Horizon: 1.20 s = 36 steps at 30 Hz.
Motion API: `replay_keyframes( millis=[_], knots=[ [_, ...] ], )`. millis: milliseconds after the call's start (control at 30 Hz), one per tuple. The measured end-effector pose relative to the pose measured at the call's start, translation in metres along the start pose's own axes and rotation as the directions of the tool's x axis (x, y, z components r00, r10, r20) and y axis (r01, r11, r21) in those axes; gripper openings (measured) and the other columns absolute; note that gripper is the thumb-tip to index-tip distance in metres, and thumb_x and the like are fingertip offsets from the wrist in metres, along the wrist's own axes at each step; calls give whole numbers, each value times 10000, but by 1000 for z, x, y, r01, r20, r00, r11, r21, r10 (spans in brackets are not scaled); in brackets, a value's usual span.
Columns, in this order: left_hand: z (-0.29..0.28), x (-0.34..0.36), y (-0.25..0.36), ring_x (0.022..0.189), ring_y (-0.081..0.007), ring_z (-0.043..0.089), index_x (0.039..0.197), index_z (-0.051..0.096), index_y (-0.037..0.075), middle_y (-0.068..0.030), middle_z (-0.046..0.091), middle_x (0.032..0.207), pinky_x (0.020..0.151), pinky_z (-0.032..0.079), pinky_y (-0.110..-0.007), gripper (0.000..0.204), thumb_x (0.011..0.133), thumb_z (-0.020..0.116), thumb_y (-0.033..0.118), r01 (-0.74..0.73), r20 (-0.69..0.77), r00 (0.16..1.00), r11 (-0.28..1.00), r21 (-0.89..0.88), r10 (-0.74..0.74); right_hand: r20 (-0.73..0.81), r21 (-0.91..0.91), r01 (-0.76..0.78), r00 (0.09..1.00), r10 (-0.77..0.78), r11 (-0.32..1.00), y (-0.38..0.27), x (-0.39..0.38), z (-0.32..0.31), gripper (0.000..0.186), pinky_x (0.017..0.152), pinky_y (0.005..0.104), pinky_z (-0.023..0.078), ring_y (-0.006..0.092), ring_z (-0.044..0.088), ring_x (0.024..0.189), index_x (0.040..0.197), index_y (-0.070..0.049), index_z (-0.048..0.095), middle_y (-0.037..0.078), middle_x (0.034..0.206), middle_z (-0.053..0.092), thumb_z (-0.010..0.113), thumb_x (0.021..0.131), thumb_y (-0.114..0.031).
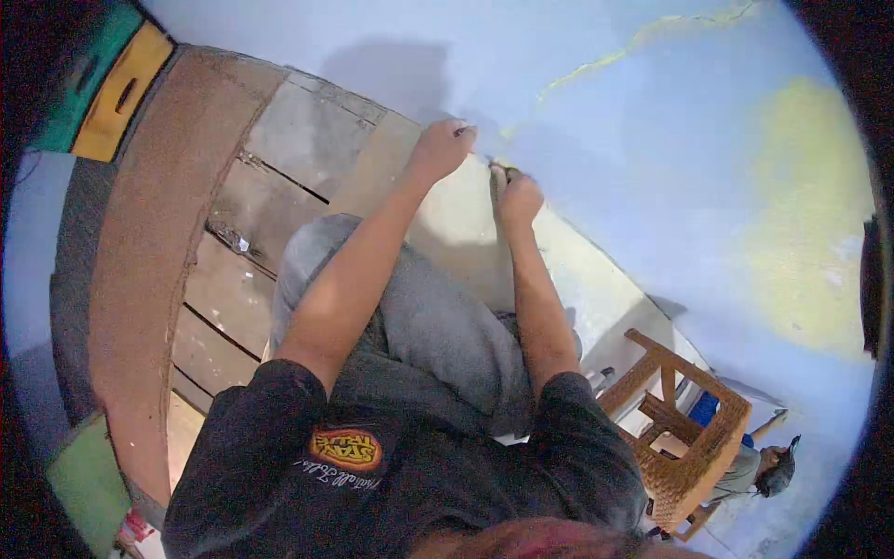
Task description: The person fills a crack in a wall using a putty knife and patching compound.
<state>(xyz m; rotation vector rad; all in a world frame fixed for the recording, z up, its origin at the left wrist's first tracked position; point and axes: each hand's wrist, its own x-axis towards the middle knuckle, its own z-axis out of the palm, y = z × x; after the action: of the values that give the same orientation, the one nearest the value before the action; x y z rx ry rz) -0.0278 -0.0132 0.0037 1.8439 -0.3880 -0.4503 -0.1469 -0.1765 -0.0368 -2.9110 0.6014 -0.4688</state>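
Your one dark T-shirt [270, 456] lies closest, cut off below. One brown woven stool [689, 484] partly hides one co-worker [742, 473]. Near the blue wall [652, 186], your left hand [441, 149] bends its fingers; whether it is closed on anything, you cannot tell. Your right hand [521, 196] grips one small dark object [511, 174], its shape unclear.
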Motion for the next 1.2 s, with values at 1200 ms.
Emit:
replay_keyframes(
  millis=[1200],
  knots=[
    [1, -4, 10, 924, -341, 671, 993, 699, 12, -163, 720, 912, 894, 489, -449, 431, 930, 506, 393, 26, 37, 999, 995, 98, -29, 36, 7, -48, 998, 48, 999, -1, 2, -9, 363, 620, 473, 526, 368, 682, 701, 917, -128, 758, 166, 815, 712, 577, 941, -442]
  ],
)
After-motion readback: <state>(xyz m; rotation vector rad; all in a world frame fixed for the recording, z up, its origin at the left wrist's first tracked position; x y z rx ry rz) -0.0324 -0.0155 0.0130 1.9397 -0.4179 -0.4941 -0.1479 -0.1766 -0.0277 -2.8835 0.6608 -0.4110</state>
